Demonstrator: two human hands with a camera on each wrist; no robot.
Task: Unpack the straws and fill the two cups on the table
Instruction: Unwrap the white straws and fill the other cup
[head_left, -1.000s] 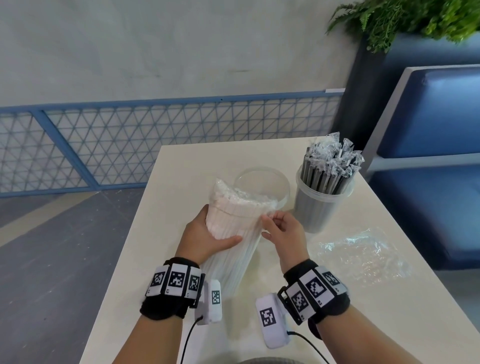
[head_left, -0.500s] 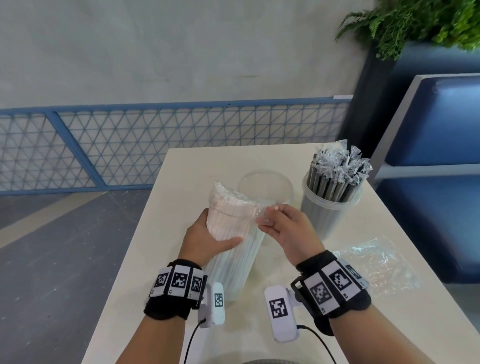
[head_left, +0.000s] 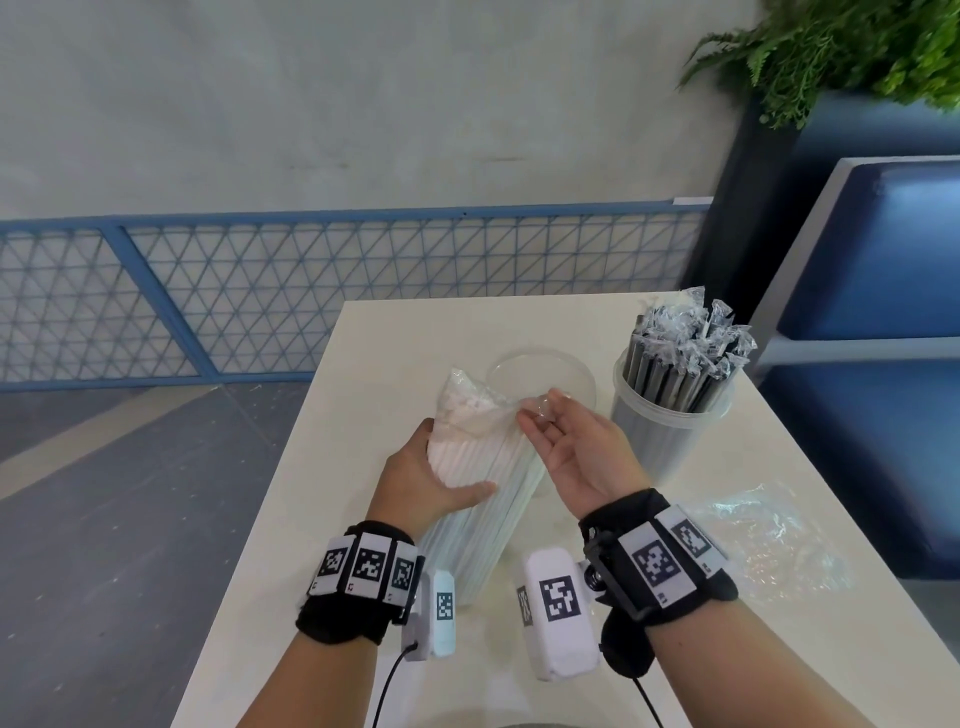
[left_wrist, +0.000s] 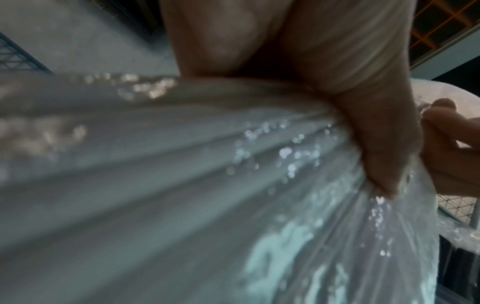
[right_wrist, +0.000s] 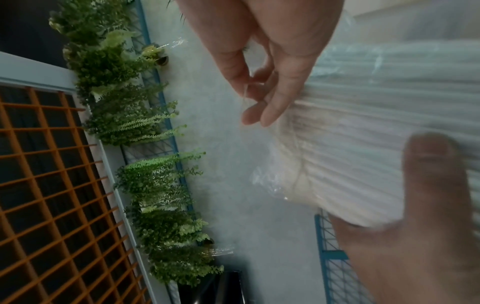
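The left hand (head_left: 421, 480) grasps the pack of white straws (head_left: 483, 467) standing near the table (head_left: 374, 364) centre. The right hand (head_left: 576, 452), at 3 o'clock of it, pinches the plastic wrapper (head_left: 488, 402). At 12 o'clock stands 1 empty cup (head_left: 540, 371); at 2 o'clock, 1 filled cup (head_left: 670, 431).

The head view looks forward and down onto both hands above the surface (head_left: 363, 374). Each wrist view sits very close, looking along its own hand; all three share the white straw pack (head_left: 483, 467) between the hands.
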